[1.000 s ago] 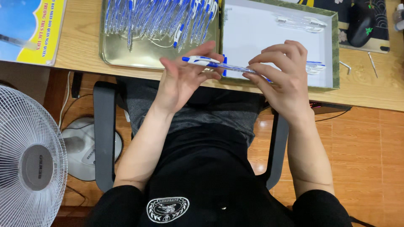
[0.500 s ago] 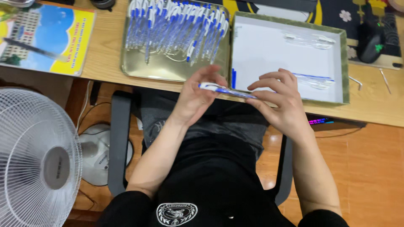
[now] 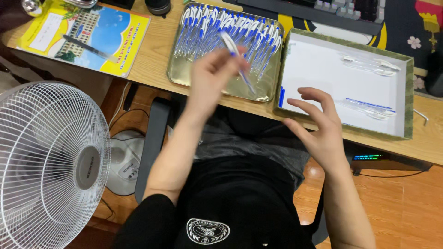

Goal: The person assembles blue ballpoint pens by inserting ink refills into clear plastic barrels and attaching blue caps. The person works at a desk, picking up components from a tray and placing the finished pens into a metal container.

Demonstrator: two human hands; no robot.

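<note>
My left hand (image 3: pixel 213 74) holds a clear pen with a blue cap (image 3: pixel 236 60) over the near edge of a metal tray (image 3: pixel 184 76) filled with several similar blue-and-clear pens (image 3: pixel 230 30). The hand and pen are motion-blurred. My right hand (image 3: pixel 320 124) hovers empty with fingers spread at the near left corner of a shallow white-lined box (image 3: pixel 323 64). Inside that box lie clear pen barrels (image 3: pixel 367 62), a barrel with a blue refill (image 3: pixel 369 107) and a blue cap (image 3: pixel 281 97) at its left wall.
A yellow booklet (image 3: pixel 92 34) with a pen on it lies at the desk's left. A white fan (image 3: pixel 50 161) stands on the floor to my left. A keyboard (image 3: pixel 341 11) and dark mat sit at the back. A metal hex key (image 3: pixel 422 115) lies right of the box.
Both hands held one pen together at the desk edge. Now the right hand has let go and opened, and the left hand has carried the pen left over the metal tray.
</note>
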